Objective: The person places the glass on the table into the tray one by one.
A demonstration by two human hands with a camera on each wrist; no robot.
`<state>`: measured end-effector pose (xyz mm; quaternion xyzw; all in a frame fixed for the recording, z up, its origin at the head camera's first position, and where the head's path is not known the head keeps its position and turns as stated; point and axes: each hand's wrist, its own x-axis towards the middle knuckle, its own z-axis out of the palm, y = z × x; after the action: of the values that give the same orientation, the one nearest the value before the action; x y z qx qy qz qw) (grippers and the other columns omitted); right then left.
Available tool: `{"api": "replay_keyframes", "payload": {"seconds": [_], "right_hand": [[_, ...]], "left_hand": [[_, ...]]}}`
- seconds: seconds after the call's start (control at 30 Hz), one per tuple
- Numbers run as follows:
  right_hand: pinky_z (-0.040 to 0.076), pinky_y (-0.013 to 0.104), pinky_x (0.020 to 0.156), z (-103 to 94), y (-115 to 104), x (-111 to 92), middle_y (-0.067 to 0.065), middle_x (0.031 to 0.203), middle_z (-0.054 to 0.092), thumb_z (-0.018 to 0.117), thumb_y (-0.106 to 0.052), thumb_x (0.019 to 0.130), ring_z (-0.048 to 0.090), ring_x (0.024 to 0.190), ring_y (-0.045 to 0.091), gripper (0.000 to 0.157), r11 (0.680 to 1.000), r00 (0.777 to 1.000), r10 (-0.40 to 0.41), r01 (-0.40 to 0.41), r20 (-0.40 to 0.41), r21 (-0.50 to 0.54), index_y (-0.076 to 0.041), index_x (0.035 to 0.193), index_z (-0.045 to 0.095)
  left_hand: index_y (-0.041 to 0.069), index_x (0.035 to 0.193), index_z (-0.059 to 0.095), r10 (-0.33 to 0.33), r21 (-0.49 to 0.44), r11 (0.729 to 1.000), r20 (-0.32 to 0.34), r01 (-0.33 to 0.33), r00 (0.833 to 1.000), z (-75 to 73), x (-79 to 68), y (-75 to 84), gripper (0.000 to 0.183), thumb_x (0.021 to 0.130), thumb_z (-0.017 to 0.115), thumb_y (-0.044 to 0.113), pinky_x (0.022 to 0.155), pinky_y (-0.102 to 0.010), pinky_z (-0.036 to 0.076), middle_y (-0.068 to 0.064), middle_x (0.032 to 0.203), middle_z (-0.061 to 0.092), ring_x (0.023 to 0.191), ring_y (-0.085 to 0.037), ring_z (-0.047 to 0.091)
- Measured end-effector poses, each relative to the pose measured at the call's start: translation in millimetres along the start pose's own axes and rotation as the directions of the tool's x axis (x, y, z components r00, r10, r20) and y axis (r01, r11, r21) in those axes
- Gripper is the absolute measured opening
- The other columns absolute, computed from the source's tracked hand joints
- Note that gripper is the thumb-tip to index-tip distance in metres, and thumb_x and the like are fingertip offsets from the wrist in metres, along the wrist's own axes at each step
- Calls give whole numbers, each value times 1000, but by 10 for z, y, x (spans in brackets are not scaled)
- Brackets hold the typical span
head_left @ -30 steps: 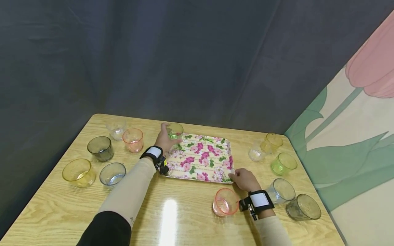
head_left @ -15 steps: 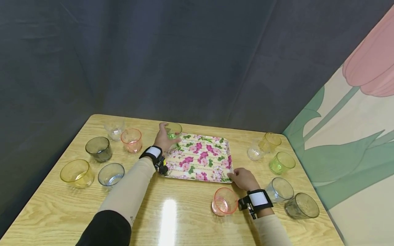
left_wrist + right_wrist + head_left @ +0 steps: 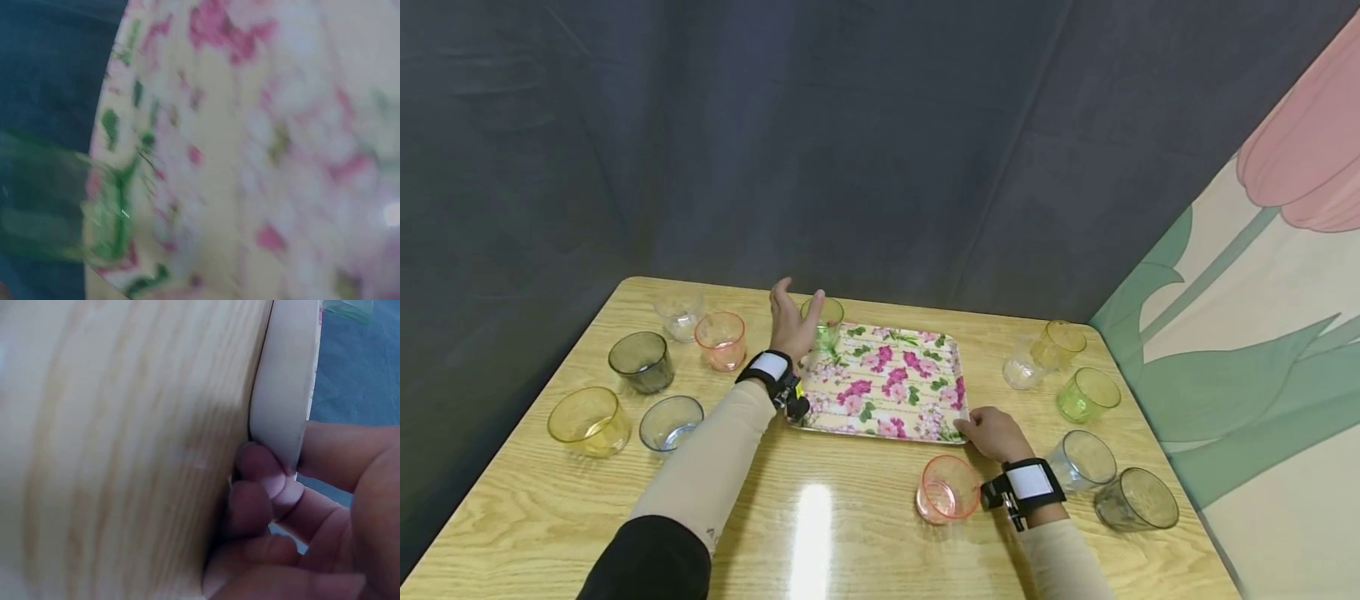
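The left hand (image 3: 792,327) is hovering with its fingers raised and thumb spread wide, gripping nothing; the right hand (image 3: 997,433) is pinching the near right corner of one floral tray (image 3: 898,387) between thumb and curled fingers. One green glass (image 3: 831,330) is standing on the tray just right of the left hand, five glasses (image 3: 642,367) are standing left of that hand, one pink glass (image 3: 946,492) is standing just below the right hand, and five more glasses (image 3: 1087,397) are standing to its right

Glossy wooden table (image 3: 880,533), smooth tray (image 3: 880,367), matt cloth (image 3: 850,150)
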<state>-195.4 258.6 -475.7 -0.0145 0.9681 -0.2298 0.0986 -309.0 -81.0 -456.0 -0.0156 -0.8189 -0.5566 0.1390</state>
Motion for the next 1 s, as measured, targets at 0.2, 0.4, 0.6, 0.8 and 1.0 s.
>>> {"api": "replay_keyframes", "payload": {"seconds": [0.2,0.4,0.6,0.8,1.0], "right_hand": [[25,27,47,13,19,-3,-3,47,31,56,-32,92,28,43,14,45,1000,1000,15,-15,9,7,-15,54,39],[25,27,47,14,13,20,-3,49,33,55,-32,92,30,45,14,44,1000,1000,1,-1,-4,-2,-15,54,41],[26,28,47,-3,4,7,-2,48,33,55,-32,92,30,44,14,44,1000,1000,5,-5,3,-8,-15,54,40],[25,27,47,2,-11,5,-3,49,33,55,-32,91,30,45,14,43,1000,1000,17,-17,5,-13,-15,55,41],[26,27,46,17,-11,-3,-2,49,35,55,-31,92,32,45,14,42,1000,1000,19,-19,5,-13,-14,55,42]], "left_hand": [[1,140,26,227,-98,963,-212,-252,950,66,-60,221,53,97,45,26,105,-52,31,-22,140,29,128,-29,30],[-10,122,42,403,-149,875,-300,-460,865,32,-308,589,36,92,45,8,84,-52,41,-29,115,47,104,-37,47],[-12,116,49,440,-304,859,31,-411,897,3,-716,888,27,95,43,2,86,-51,45,-27,109,56,98,-32,53],[6,139,37,391,-428,887,497,-174,775,260,-1075,685,46,100,40,31,104,-54,37,-16,138,46,121,-25,45],[22,150,16,408,-423,896,668,-133,622,436,-1421,592,89,83,39,74,108,-57,30,-8,154,29,135,-22,29]]}}
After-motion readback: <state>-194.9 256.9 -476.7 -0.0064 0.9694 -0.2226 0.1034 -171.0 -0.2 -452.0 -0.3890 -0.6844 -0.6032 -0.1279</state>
